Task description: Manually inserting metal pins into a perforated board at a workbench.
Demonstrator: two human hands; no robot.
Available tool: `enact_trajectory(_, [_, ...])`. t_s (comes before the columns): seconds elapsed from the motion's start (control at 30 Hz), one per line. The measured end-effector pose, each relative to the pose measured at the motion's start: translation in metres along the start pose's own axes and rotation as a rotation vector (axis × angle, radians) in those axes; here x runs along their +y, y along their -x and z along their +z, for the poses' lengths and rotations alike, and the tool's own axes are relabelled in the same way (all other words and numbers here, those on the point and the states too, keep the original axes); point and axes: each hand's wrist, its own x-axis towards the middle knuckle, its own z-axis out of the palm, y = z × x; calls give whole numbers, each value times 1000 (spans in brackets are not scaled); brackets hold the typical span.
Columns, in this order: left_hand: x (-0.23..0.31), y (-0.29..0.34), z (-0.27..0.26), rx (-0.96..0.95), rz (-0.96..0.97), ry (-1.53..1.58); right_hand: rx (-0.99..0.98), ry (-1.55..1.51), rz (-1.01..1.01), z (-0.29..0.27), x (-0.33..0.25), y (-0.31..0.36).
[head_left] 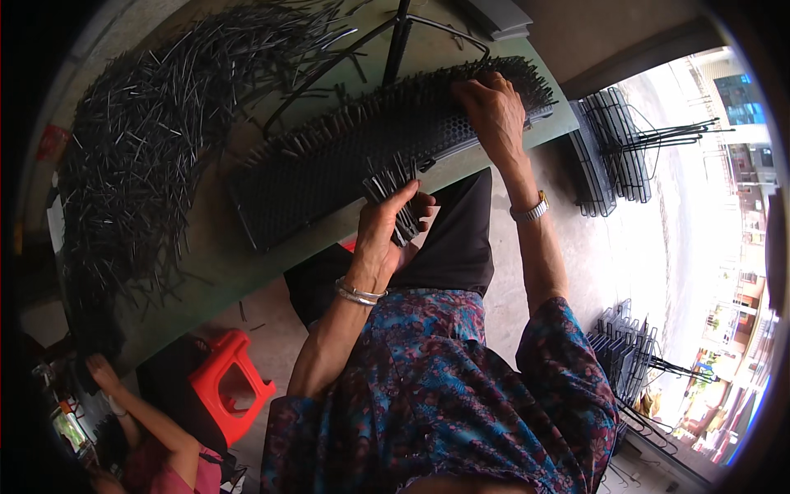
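Observation:
My left hand [381, 232] is wrapped round a bundle of short, thin black strips [385, 183], over the near edge of a black perforated panel [304, 185]. The panel lies aslant on the table, its honeycomb holes bare along the near side. A dense band of upright black strips [346, 119] fills its far side. At the right end of that band, my right hand [496, 111] reaches in with its fingers bent and closed among the strips. What its fingertips pinch is hidden.
A big heap of loose black strips [156, 123] covers the left of the greenish table [206, 300]. A black metal frame [398, 41] stands behind the panel. Bent-wire racks [617, 140] are at right. A red stool [230, 383] and a co-worker's arm [160, 420] are lower left.

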Motion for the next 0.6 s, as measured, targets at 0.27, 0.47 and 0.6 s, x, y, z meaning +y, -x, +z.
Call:
enact_trajectory(0.27, [2, 2, -2, 11, 16, -52, -332, -512, 205, -31, -42, 26])
enact_trajectory(0.47, [-2, 4, 3, 0, 79, -47, -774, -982, 384, -38, -57, 44])
enact_trajectory(0.6, [-1, 3, 4, -4, 90, -88, -762, -1005, 478, -43, -58, 41])
